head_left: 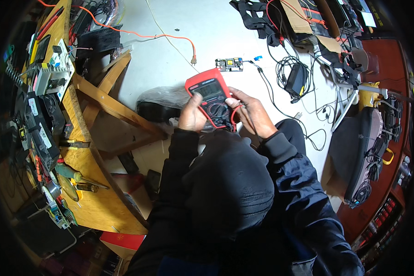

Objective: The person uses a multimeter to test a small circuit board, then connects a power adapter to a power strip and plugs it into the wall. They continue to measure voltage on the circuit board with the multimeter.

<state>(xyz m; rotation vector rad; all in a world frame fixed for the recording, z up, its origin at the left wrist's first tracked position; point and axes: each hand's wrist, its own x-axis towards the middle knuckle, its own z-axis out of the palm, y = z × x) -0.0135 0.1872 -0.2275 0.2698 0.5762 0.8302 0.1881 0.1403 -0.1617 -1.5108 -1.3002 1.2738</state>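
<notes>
A red multimeter (202, 81) with a grey display and a round dial is held up between my two hands. My left hand (192, 115) grips its left edge, the thumb lying on the front beside the display. On the other side my right hand (254, 112) closes on its right edge, near the dial. A red test lead (235, 113) loops out at the meter's lower end, by my right fingers. Just beyond the meter, a small circuit board (230, 64) lies on the pale floor, with a black cable plugged in at its right end.
At left, a yellow wooden bench (96, 207) carries screwdrivers (69, 171) and electronic parts. A black power adapter (297, 79) with coiled cable sits at right. An orange cord (147, 36) crosses the far floor. A clear plastic bag (163, 95) lies left of the meter.
</notes>
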